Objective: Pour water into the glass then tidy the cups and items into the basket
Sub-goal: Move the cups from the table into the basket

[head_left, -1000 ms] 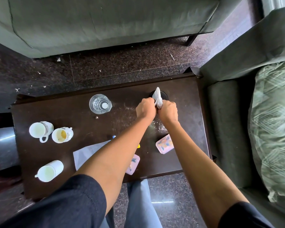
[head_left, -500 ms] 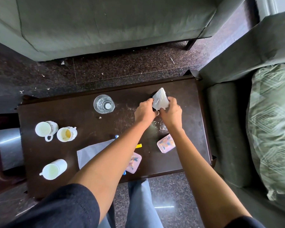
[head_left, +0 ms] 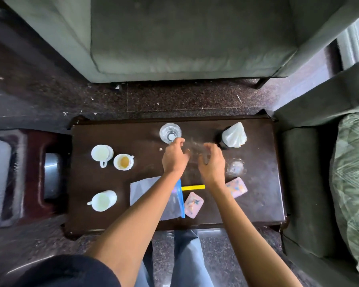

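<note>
A clear glass (head_left: pixel 170 133) stands near the far edge of the dark wooden table (head_left: pixel 257 195). A white tissue (head_left: pixel 235 135) sticks out of a dark round holder (head_left: pixel 221 139) at the far right. My left hand (head_left: pixel 174 157) hovers just in front of the glass, fingers curled and holding nothing. My right hand (head_left: pixel 211 162) is beside it, open and holding nothing. Three white cups sit on the left: one (head_left: pixel 102 153), one with brown residue (head_left: pixel 123 161) and one nearer me (head_left: pixel 102 200). Two pink coasters (head_left: pixel 193 205) (head_left: pixel 236 186) lie near the front.
A white paper (head_left: pixel 143 187), a clear bag with a blue zip strip (head_left: pixel 181 201) and a yellow strip (head_left: pixel 193 187) lie under my arms. A wet patch (head_left: pixel 235 167) marks the table. Grey sofas border the far side and right; a low stool (head_left: pixel 39 172) stands left.
Both hands let go of the tissue, which now sits in the dark holder, and drew back toward the table's middle. The camera view has risen and widened.
</note>
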The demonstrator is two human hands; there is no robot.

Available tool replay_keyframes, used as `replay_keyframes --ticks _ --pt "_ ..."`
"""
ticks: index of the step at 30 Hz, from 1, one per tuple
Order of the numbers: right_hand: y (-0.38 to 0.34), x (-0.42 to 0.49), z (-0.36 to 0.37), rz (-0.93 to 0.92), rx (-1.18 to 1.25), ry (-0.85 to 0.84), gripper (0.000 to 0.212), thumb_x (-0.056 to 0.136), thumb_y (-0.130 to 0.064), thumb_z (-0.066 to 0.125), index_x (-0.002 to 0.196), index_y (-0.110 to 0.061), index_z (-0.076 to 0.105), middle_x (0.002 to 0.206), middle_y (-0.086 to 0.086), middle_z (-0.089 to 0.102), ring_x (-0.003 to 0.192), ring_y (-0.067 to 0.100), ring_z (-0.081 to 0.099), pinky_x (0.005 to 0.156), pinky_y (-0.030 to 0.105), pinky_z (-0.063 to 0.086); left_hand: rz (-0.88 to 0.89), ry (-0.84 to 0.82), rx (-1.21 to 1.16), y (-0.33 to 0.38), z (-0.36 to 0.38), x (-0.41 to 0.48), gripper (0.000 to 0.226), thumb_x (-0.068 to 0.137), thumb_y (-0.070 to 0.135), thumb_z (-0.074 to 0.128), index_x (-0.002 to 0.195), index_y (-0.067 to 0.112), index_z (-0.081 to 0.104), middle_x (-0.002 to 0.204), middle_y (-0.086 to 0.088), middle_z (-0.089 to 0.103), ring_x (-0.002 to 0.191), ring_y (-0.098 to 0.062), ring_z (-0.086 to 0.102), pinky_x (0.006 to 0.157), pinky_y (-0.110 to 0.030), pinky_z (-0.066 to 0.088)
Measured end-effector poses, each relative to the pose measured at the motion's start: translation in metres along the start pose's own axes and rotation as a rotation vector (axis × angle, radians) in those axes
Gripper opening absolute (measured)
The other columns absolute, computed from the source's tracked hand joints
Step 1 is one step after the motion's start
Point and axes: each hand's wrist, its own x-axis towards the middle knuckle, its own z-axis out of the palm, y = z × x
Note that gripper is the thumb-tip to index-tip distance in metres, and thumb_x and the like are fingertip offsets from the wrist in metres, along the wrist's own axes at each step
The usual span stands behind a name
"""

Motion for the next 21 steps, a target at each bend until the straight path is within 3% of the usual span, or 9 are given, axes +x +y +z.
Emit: replay_keyframes --ticks 5,15,21 --pt "-0.046 -0.019 0.051 0.013 -0.085 -0.254 0.032 0.082 0.001 0.056 0.114 -0.003 0.055 0.109 0.015 0.059 0.105 0.031 0.054 0.086 0.027 0.038 -0.066 0.156 -0.082 -0.052 -0.057 -0.005 0.029 0.082 0.02 0.061 0.111 0.022 0.06 0.109 0.002 0.069 0.104 -0.022 0.064 0.083 -0.036 0.052" --pt "-0.116 -0.057 0.176 -0.03 -0.19 -0.488 0.036 0.08 -0.002 0.061 0.115 -0.003 0.052 0.11 0.016 0.06 0.107 0.032 0.052 0.084 0.027 0.036 -0.236 0.254 -0.076 -0.182 -0.166 -0.01 0.03 0.082 0.016 0.064 0.112 0.02 0.06 0.112 0.0 0.068 0.104 -0.024 0.063 0.08 -0.038 0.052" --pt "-0.14 -0.067 0.234 -0.049 -0.313 -0.563 0.05 0.081 -0.006 0.064 0.127 -0.003 0.045 0.124 0.019 0.051 0.116 0.036 0.046 0.099 0.038 0.038 -0.29 0.29 -0.1 -0.24 -0.205 -0.01 0.03 0.084 0.016 0.063 0.113 0.018 0.06 0.111 0.001 0.068 0.102 -0.023 0.064 0.078 -0.039 0.055"
